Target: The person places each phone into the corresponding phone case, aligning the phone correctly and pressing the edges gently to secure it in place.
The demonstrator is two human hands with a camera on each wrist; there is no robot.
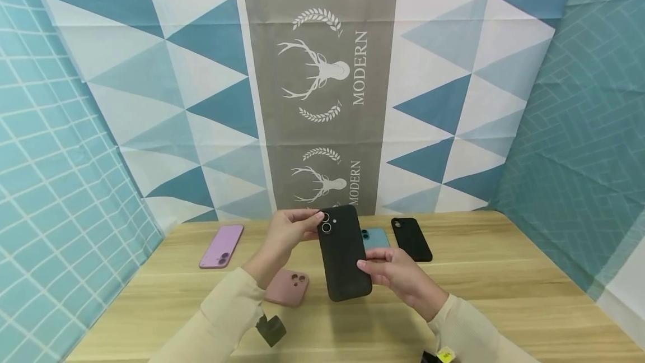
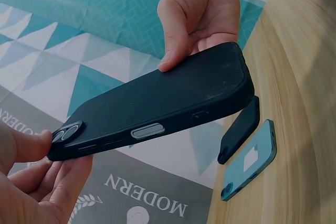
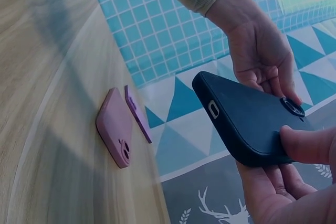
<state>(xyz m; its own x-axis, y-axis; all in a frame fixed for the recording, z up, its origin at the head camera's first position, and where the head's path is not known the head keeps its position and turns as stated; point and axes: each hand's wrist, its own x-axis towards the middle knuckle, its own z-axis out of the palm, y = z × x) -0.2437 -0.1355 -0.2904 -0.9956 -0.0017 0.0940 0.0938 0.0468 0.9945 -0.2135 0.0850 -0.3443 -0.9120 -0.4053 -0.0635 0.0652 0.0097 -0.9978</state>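
Note:
Both hands hold up a black phone case (image 1: 344, 254), tilted above the table with its back and two silver-ringed camera openings showing. I cannot tell whether a phone is inside. My left hand (image 1: 284, 234) pinches the camera-end corner between thumb and fingers. My right hand (image 1: 400, 276) grips the opposite long edge nearer the lower end, its thumb (image 3: 307, 144) on the back and fingers underneath. In the left wrist view, a side opening (image 2: 148, 130) shows along the edge; in the right wrist view, an oval opening (image 3: 213, 109) shows in the end.
On the wooden table (image 1: 478, 273) lie a purple phone or case (image 1: 223, 245) at left, a pink case (image 1: 287, 289) below my left hand, a blue phone or case (image 1: 377, 237) partly hidden behind the held one, and another black case (image 1: 412, 240) at right. Patterned cloth (image 1: 322, 99) hangs behind.

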